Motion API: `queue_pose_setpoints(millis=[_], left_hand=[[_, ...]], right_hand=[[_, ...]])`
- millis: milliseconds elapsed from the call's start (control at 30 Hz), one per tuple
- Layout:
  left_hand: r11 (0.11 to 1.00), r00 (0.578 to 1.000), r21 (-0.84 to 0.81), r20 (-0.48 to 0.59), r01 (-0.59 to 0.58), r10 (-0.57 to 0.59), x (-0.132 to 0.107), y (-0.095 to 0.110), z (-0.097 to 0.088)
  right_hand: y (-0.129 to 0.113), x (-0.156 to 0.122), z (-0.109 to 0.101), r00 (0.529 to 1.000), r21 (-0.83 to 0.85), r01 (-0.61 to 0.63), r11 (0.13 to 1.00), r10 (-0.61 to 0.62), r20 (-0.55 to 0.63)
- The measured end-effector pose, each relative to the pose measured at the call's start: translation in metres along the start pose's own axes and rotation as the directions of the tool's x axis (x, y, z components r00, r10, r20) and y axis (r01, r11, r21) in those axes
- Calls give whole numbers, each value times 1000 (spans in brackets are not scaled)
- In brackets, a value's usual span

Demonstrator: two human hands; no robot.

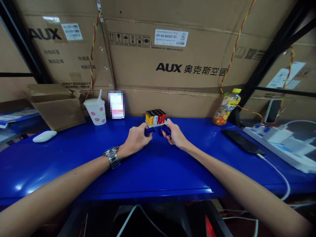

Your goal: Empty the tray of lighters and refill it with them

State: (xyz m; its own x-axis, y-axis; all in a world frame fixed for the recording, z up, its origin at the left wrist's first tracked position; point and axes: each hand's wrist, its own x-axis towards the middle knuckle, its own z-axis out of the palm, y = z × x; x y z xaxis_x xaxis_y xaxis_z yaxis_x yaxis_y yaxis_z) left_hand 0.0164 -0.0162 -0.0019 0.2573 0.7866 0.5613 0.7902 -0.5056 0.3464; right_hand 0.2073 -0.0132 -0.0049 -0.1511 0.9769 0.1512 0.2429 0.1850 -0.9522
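A small tray of lighters (155, 118), yellow, black and red, stands upright at the back middle of the blue table (148, 171). Just in front of it my left hand (136, 140) is closed round a blue lighter (149, 131), and a metal watch sits on that wrist. My right hand (174, 134) is closed round another blue lighter (165, 130). The two hands are close together, almost touching the tray.
A paper cup with straw (95, 111) and an open cardboard box (58, 105) stand back left, with a white mouse (44, 136) nearer. A drink bottle (226, 107), black phone (242, 141) and white power strip (278, 143) lie right. Large AUX cartons (172, 59) form the back wall.
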Motion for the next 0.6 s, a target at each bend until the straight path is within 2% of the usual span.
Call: queue_pose_setpoints(millis=[100, 167, 267, 367, 400, 500, 600], left_hand=[[1000, 999, -19, 41, 22, -21, 2, -5, -1], [999, 998, -35, 54, 37, -35, 3, -6, -1], [999, 998, -28, 44, 41, -39, 3, -6, -1], [999, 999, -21, 45, 26, -25, 3, -7, 0], [1000, 999, -20, 47, 19, -18, 3, -8, 0], [1000, 999, -9, 48, 2, -2, 4, -11, 1], [1000, 998, -17, 63, 4, -3, 4, -13, 1]], right_hand=[[1, 10, -13, 993, 113, 48, 992, -35, -113], [6, 19, -25, 977, 95, 136, 986, -118, -177], [17, 34, -46, 928, -122, 264, 957, -286, -238], [31, 51, -65, 856, -397, 347, 850, -460, -236], [36, 58, -71, 846, -431, 343, 835, -474, -244], [49, 77, -81, 855, -438, 301, 847, -443, -270], [56, 95, -81, 858, -386, 268, 883, -401, -321]])
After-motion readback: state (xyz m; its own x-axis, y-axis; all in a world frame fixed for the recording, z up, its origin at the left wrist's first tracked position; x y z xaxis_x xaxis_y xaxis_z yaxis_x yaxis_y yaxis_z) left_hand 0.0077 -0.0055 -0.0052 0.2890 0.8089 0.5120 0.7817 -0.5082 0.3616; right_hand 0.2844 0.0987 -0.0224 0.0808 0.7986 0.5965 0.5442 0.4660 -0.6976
